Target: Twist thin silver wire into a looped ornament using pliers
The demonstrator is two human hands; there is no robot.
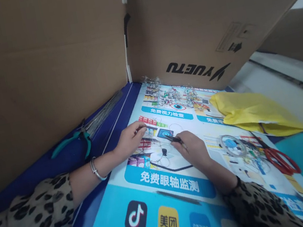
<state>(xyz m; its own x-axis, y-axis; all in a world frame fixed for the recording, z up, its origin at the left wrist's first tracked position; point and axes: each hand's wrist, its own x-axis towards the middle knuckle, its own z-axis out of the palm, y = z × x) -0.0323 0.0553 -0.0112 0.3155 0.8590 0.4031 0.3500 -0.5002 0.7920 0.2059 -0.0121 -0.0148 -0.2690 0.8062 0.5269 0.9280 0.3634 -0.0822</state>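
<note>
My left hand point(130, 138), with a silver bangle at the wrist, pinches thumb and finger together above the printed poster sheet point(153, 191). What sits in that pinch is too fine to make out. Faint loops of thin wire point(159, 159) lie on the sheet between my hands. In my right hand point(194, 149) is a small dark-tipped tool point(175, 139) that looks like tweezers or fine pliers, its tip pointing toward my left hand. Teal-handled pliers point(86, 142) rest on the blue surface to the left, beside a bundle of straight thin wires point(104, 112).
Tall cardboard walls point(43, 62) enclose the left and back. Tangled wire pieces with coloured beads point(174, 95) lie at the back. On the right are a yellow bag point(254, 113), a clear tape roll point(232, 145) and red-handled scissors point(281, 161).
</note>
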